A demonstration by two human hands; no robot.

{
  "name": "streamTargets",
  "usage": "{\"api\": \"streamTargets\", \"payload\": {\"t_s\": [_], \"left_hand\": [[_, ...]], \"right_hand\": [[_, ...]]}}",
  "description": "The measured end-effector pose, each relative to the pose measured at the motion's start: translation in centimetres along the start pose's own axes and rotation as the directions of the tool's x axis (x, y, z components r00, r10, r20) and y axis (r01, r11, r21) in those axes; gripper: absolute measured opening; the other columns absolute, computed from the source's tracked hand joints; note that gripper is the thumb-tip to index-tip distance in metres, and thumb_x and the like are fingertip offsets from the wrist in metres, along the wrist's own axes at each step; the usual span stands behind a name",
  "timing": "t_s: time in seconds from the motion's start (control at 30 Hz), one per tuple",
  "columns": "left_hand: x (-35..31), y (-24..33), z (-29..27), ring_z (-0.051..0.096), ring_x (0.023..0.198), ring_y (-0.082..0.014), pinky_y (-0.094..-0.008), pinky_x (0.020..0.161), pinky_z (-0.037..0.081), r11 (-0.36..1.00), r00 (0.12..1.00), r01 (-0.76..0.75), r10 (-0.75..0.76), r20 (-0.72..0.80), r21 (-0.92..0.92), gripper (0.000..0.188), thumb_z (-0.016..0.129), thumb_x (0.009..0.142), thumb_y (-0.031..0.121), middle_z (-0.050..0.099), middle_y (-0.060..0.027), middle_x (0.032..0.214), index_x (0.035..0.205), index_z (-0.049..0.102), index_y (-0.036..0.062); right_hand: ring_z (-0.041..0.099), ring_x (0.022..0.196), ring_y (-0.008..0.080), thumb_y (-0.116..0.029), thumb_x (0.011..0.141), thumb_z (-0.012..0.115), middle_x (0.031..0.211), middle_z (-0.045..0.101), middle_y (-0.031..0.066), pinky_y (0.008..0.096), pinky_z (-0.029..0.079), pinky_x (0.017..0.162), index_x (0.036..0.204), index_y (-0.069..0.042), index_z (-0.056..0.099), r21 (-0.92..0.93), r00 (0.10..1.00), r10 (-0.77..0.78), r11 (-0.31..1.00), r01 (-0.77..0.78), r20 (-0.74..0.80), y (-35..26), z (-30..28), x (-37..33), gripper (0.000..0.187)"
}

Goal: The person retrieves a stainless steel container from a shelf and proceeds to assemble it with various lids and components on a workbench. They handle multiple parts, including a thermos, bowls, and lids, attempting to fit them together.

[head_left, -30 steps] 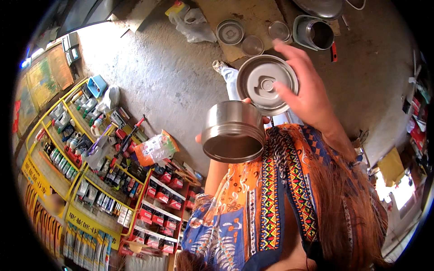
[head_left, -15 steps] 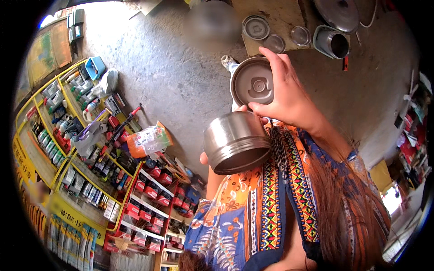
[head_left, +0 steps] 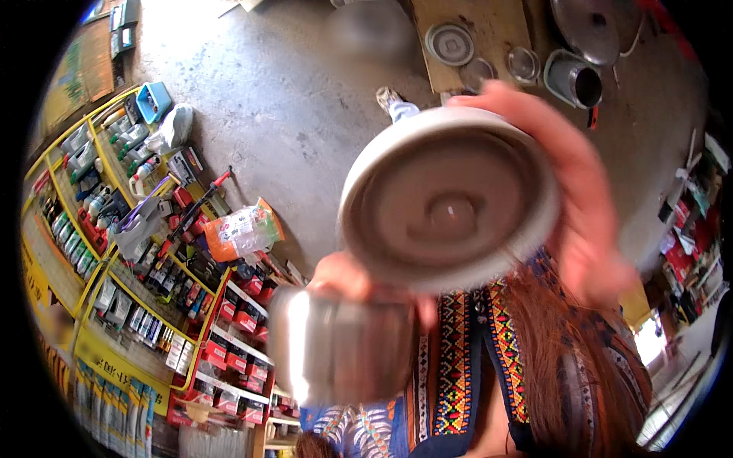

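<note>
Two hands, one grey lid, one steel canister.
Nearest, one grey lid [head_left: 450, 202] faces the camera, tilted, its right rim in the grip of the right hand [head_left: 574, 175]; lower left, one steel canister [head_left: 340, 347], blurred, sits in the grip of the left hand [head_left: 341, 273]. The lid overlaps the canister's top in view; I cannot tell whether they touch. To the left, one orange-and-clear bag [head_left: 243, 231] and one blue bin [head_left: 154, 102] by yellow racks [head_left: 92, 298]. Farther off, one tan board [head_left: 489, 23] bears one round lid [head_left: 450, 43] and two small discs [head_left: 524, 66]; beside it, one pale tub [head_left: 555, 72] holds one steel pot [head_left: 587, 85].
</note>
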State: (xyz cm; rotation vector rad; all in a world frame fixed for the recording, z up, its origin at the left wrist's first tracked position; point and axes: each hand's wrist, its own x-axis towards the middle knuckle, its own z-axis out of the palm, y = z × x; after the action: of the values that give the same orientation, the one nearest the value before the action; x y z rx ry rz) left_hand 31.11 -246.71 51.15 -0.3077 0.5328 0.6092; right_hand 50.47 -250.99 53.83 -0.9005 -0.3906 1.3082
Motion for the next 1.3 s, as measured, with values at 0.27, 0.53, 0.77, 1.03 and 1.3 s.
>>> {"api": "streamTargets", "payload": {"t_s": [0.27,0.53,0.77,1.03,1.3], "left_hand": [[-2.3,-2.9,1.4,0.058,0.102,-0.0373,-0.048,0.091,0.049,0.96,0.943,-0.204,0.139,0.302,0.194,0.037,0.058,0.093,0.031,0.059,-0.0231,0.114,0.114,0.057,0.0006],[-1.6,-6.1,-7.3,0.046,0.122,-0.0342,-0.0508,0.103,0.039,0.912,0.973,-0.223,0.189,0.129,0.344,0.054,0.054,0.094,0.041,0.049,-0.0213,0.132,0.131,0.046,0.0028],[12.5,-6.2,-15.4,0.035,0.138,-0.0349,-0.0561,0.112,0.03,0.996,0.991,-0.02,0.008,0.131,0.088,0.074,0.056,0.09,0.051,0.038,-0.0192,0.148,0.145,0.036,0.0051],[21.1,-10.9,-14.5,0.024,0.141,-0.0425,-0.0597,0.112,0.027,0.998,0.999,-0.012,0.01,-0.04,-0.056,0.104,0.08,0.063,0.062,0.033,-0.0165,0.15,0.146,0.035,0.0167],[23.2,-6.8,-14.2,0.035,0.135,-0.0437,-0.0573,0.109,0.034,0.979,0.979,-0.19,0.194,0.057,-0.072,0.1,0.076,0.066,0.065,0.037,-0.0168,0.147,0.145,0.038,0.0168]], "right_hand": [[0.054,0.103,0.0287,-0.072,0.083,0.052,0.121,0.049,0.024,0.0367,0.05,0.086,0.13,0.007,0.035,0.251,0.983,-0.155,0.96,0.127,0.096,-0.6,-1.2,0.7,0.094],[0.056,0.085,0.0208,-0.073,0.086,0.046,0.105,0.054,0.0199,0.0302,0.05,0.077,0.119,0.003,0.043,0.312,0.99,-0.142,0.941,0.129,0.018,0.7,-7.1,0.0,0.082],[0.062,0.098,0.0157,-0.058,0.101,0.028,0.104,0.065,0.0109,0.0293,0.049,0.089,0.11,0.003,0.061,-0.144,0.956,0.243,0.953,-0.267,-0.166,3.2,-20.1,-1.5,0.07],[0.068,0.085,0.0237,-0.042,0.095,0.059,0.092,0.07,0.0159,0.0337,0.05,0.078,0.103,-0.005,0.069,-0.63,0.807,0.583,0.595,-0.499,-0.089,12.2,-24.5,-5.9,0.04],[0.07,0.082,0.0235,-0.027,0.079,0.074,0.088,0.072,0.0105,0.0348,0.053,0.072,0.098,-0.009,0.067,-0.83,0.849,0.486,0.372,-0.415,-0.207,15.5,-28.1,-2.9,0.027]]}}
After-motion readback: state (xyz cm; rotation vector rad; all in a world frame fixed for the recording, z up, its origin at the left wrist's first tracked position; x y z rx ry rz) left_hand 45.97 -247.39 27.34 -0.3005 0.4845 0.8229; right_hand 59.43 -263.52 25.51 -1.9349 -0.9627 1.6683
